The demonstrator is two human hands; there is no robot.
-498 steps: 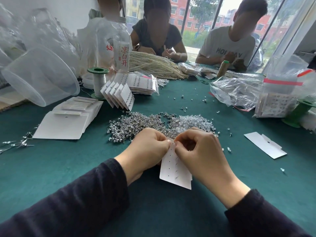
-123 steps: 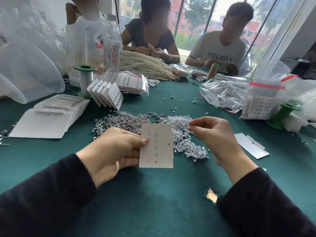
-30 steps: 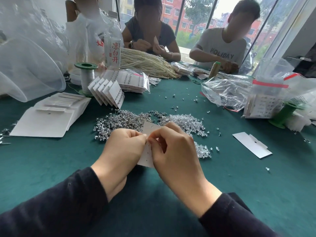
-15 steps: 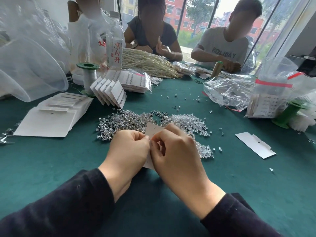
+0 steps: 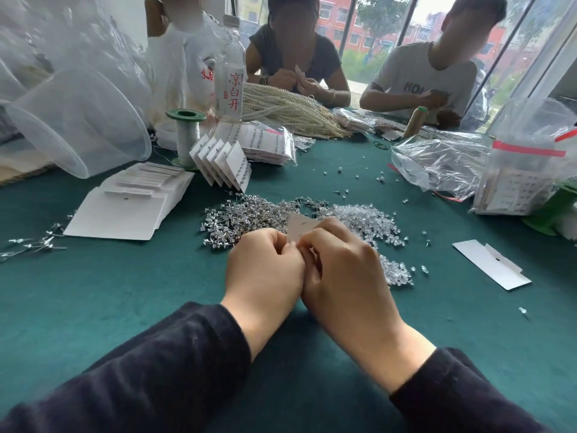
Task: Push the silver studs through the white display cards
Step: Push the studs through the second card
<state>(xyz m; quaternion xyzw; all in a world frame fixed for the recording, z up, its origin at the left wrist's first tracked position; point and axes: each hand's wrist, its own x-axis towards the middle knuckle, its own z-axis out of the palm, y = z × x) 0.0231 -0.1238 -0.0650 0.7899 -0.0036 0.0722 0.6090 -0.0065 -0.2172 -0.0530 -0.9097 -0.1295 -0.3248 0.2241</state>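
A white display card (image 5: pixel 298 226) stands between my hands over the green table; only its top corner shows above my knuckles. My left hand (image 5: pixel 265 270) pinches its left edge with curled fingers. My right hand (image 5: pixel 340 270) has its fingers curled against the card, fingertips meeting my left thumb; any stud between them is hidden. Just beyond lies a pile of silver studs (image 5: pixel 246 218), with a heap of clear backs (image 5: pixel 368 225) to its right.
Blank white cards (image 5: pixel 125 210) lie at the left, filled cards (image 5: pixel 228 165) stand in a row behind the studs. A loose card (image 5: pixel 491 268) lies at the right. A spool (image 5: pixel 186 135), bottle (image 5: pixel 232 89), plastic tub (image 5: pixel 78 123) and bags (image 5: pixel 443 164) crowd the far side, where two people work.
My hands have closed tighter together over the card, hiding more of it. About four seconds ago my right hand was apart from the card, which my left hand held flat and in full view.
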